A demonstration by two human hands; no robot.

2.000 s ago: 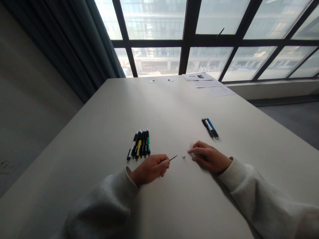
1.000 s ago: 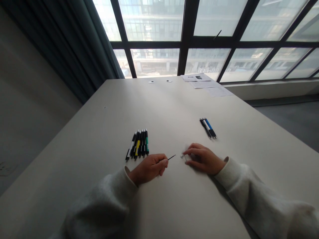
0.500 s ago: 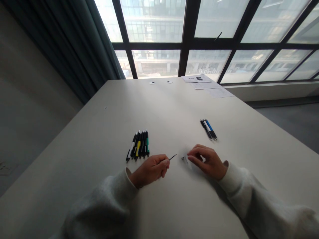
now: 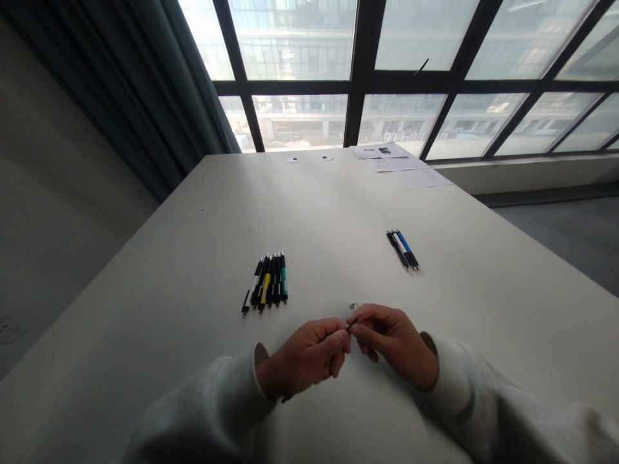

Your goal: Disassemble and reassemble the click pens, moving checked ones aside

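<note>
My left hand (image 4: 312, 356) is closed round a thin dark rod (image 4: 353, 323), whose tip sticks out past the thumb. Beneath the left wrist a dark end of something shows. My right hand (image 4: 391, 341) meets the left one, its thumb and forefinger pinched at the tip of the rod; whether it also holds a small part is hidden. Just beyond the right fingertips lie small parts (image 4: 353, 305), too small to make out. A row of several pens (image 4: 267, 283), with white, yellow and green barrels among them, lies left of the hands.
Farther off to the right is a group of several pens (image 4: 403, 250), one blue. Printed papers (image 4: 399, 159) lie at the table's far right corner. Two small white round pieces sit near the far edge of the white table (image 4: 184, 277), before the windows.
My right hand has moved left and nearer to me, from beside the small parts to the rod's tip. My left hand has shifted slightly right and nearer with the rod.
</note>
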